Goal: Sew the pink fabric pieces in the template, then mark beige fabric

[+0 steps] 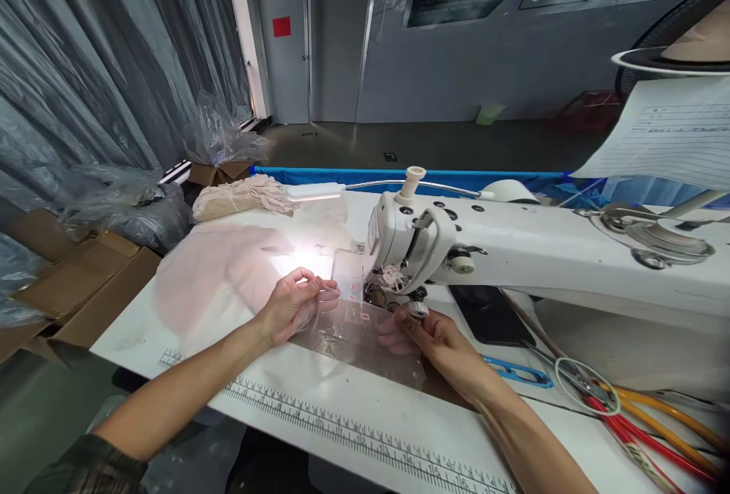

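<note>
A white sewing machine [513,239] stands on a white table [342,403], its lamp lighting the needle area. My left hand [293,304] is curled just left of the needle, fingers pinched on something thin that I cannot make out. My right hand [425,334] sits in front of the presser foot, with finger and thumb closed on a small round metal bobbin [419,310]. Both hands rest near the shiny metal needle plate [347,330]. A bit of pale lace [392,275] hangs at the needle.
A phone [490,315] lies under the machine arm. Blue snips [516,372], scissors and red and orange tubes [655,425] lie at the right. Folded lace [245,197] sits at the table's far left. Cardboard boxes [85,281] and plastic sheeting stand left. A printed ruler [342,425] runs along the front edge.
</note>
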`<state>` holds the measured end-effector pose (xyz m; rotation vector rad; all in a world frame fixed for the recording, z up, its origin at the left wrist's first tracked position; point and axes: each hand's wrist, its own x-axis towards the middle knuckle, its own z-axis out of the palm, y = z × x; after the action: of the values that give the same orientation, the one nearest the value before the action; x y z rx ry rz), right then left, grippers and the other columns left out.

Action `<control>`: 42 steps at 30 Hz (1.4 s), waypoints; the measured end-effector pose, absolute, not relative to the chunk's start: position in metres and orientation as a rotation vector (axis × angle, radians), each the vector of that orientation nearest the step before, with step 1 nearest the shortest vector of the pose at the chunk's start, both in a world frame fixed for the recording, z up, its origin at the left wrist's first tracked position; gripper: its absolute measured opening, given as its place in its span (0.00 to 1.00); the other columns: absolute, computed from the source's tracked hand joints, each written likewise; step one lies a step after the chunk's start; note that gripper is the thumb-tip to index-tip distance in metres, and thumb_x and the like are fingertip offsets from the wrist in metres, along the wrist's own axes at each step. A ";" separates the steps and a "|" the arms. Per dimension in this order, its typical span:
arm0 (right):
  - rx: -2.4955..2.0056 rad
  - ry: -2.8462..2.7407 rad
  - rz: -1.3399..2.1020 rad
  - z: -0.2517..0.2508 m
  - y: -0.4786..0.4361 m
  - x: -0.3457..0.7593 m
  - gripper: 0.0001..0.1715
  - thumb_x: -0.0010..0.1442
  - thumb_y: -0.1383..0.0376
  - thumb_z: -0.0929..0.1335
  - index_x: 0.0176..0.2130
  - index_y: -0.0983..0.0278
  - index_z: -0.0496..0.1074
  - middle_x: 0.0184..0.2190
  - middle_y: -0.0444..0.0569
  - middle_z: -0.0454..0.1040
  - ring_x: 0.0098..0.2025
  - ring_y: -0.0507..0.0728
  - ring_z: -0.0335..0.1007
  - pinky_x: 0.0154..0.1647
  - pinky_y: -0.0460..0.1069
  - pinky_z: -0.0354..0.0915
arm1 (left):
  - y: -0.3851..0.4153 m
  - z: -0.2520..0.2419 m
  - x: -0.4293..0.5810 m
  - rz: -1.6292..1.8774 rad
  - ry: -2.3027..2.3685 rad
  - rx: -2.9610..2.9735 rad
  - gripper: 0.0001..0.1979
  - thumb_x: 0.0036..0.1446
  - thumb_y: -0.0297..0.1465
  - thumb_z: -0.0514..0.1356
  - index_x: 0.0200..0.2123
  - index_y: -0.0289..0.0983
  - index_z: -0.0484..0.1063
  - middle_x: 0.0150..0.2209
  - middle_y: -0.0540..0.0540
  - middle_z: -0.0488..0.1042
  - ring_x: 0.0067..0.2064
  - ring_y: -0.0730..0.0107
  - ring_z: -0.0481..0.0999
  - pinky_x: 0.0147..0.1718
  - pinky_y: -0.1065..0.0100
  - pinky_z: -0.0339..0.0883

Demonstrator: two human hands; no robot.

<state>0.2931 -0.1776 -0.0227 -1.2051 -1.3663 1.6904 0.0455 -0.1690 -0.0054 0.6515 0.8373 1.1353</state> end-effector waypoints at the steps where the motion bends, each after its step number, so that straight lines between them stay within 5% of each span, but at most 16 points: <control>1: -1.162 -1.410 1.729 -0.022 -0.179 0.291 0.32 0.48 0.40 0.74 0.33 0.63 0.68 0.33 0.52 0.77 0.38 0.62 0.76 0.42 0.54 0.71 | -0.169 -0.005 0.046 1.134 0.848 0.648 0.27 0.37 0.38 0.77 0.29 0.34 0.63 0.36 0.41 0.78 0.40 0.58 0.80 0.50 0.53 0.70; 8: -1.031 -1.755 2.004 0.001 -0.204 0.284 0.27 0.47 0.54 0.78 0.41 0.65 0.71 0.35 0.49 0.77 0.39 0.55 0.74 0.41 0.47 0.69 | -0.196 0.002 0.048 1.060 0.943 0.796 0.26 0.40 0.42 0.75 0.30 0.34 0.64 0.35 0.40 0.80 0.35 0.64 0.80 0.40 0.59 0.75; 11: -1.061 -1.822 2.132 0.011 -0.227 0.295 0.20 0.51 0.55 0.76 0.38 0.66 0.74 0.31 0.47 0.78 0.32 0.51 0.73 0.30 0.42 0.66 | -0.226 0.008 0.043 0.909 0.934 0.908 0.24 0.46 0.44 0.71 0.31 0.35 0.63 0.33 0.42 0.80 0.36 0.63 0.81 0.35 0.63 0.76; 15: -1.040 -1.736 2.426 0.008 -0.236 0.326 0.25 0.51 0.52 0.76 0.42 0.66 0.74 0.30 0.49 0.77 0.30 0.53 0.76 0.28 0.43 0.67 | -0.252 0.018 0.033 0.542 0.906 1.114 0.23 0.51 0.47 0.67 0.31 0.36 0.60 0.32 0.42 0.79 0.32 0.64 0.81 0.27 0.67 0.74; 23: -1.495 -1.478 1.325 -0.020 -0.165 0.324 0.29 0.43 0.44 0.75 0.33 0.64 0.71 0.26 0.47 0.74 0.27 0.54 0.71 0.23 0.45 0.63 | -0.181 0.003 0.028 0.559 1.333 2.039 0.11 0.59 0.35 0.61 0.40 0.37 0.64 0.27 0.52 0.73 0.29 0.69 0.75 0.28 0.69 0.67; 27: -1.589 -1.634 0.947 -0.023 -0.158 0.312 0.24 0.47 0.45 0.71 0.27 0.62 0.68 0.20 0.45 0.70 0.25 0.55 0.67 0.22 0.47 0.59 | -0.159 -0.008 0.028 0.572 1.532 2.613 0.07 0.62 0.33 0.60 0.40 0.34 0.69 0.32 0.45 0.74 0.33 0.63 0.75 0.29 0.66 0.66; 32: -1.598 -1.770 0.924 -0.023 -0.167 0.325 0.24 0.51 0.44 0.69 0.30 0.62 0.68 0.23 0.46 0.71 0.25 0.54 0.63 0.24 0.47 0.57 | -0.167 -0.023 0.034 0.776 0.880 2.962 0.11 0.67 0.34 0.54 0.43 0.33 0.72 0.43 0.40 0.76 0.40 0.63 0.75 0.37 0.62 0.68; 37: -1.512 -1.877 1.057 -0.022 -0.178 0.326 0.21 0.55 0.49 0.70 0.37 0.64 0.71 0.22 0.42 0.65 0.24 0.52 0.59 0.24 0.47 0.57 | -0.172 -0.025 0.039 0.609 0.618 2.854 0.23 0.64 0.45 0.56 0.53 0.32 0.69 0.56 0.33 0.69 0.52 0.48 0.72 0.48 0.49 0.66; 42: -1.467 -1.844 1.211 -0.008 -0.186 0.271 0.19 0.56 0.50 0.69 0.31 0.64 0.72 0.21 0.41 0.63 0.24 0.51 0.59 0.23 0.46 0.56 | -0.173 -0.003 0.024 0.615 0.750 2.057 0.30 0.60 0.54 0.55 0.51 0.34 0.70 0.44 0.38 0.75 0.44 0.59 0.75 0.42 0.58 0.71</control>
<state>0.2706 -0.1862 -0.0080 -1.4671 -1.8442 1.2107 0.0243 -0.1729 -0.0027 2.0574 0.7497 0.6149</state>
